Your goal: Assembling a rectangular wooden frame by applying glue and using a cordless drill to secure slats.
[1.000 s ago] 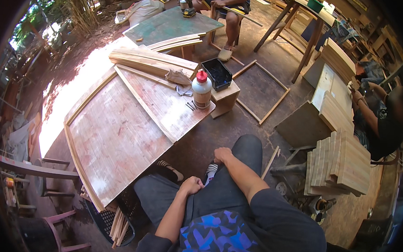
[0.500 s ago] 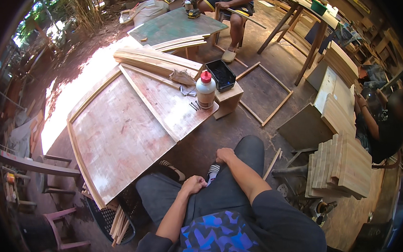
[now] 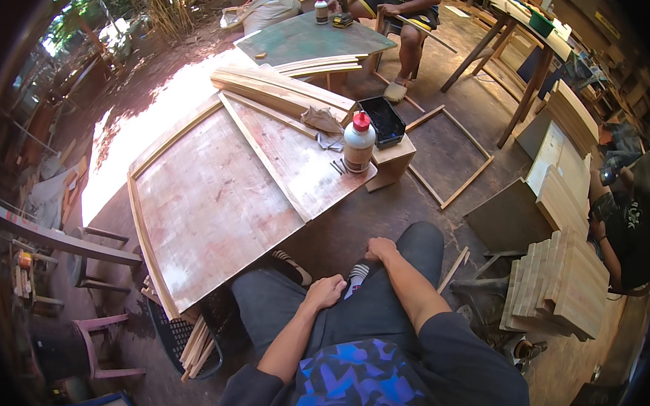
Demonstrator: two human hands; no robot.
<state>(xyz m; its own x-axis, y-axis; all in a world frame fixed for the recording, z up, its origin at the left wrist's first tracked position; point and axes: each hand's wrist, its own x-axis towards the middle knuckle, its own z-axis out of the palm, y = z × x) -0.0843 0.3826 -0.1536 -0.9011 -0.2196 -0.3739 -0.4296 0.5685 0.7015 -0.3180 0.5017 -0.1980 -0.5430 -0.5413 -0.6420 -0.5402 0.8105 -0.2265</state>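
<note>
My left hand (image 3: 324,293) rests on my left thigh, its fingers loosely curled together, and I see nothing in it. My right hand (image 3: 380,249) lies closed on the inner side of my right thigh, near the knee, its fingertips partly hidden. Both hands are apart from the worktable. In front of me is a flat board tabletop (image 3: 214,210) with thin wooden strips along its edges and across it. A white bottle with a red cap (image 3: 358,143) stands at its right corner, beside several nails (image 3: 338,167). Long wooden strips (image 3: 281,94) lie stacked at the back.
A black tray (image 3: 384,122) sits behind the bottle. A wooden frame (image 3: 452,156) lies on the floor. Stacked boards (image 3: 550,286) stand at my right, near a co-worker. Another person sits beyond the green table (image 3: 308,40), by a drill (image 3: 342,19). A basket of sticks (image 3: 192,345) stands left.
My view has turned slightly left, so the scene sits further right. My left hand's fingers look a little less bunched. The person at the right has shifted their arms.
</note>
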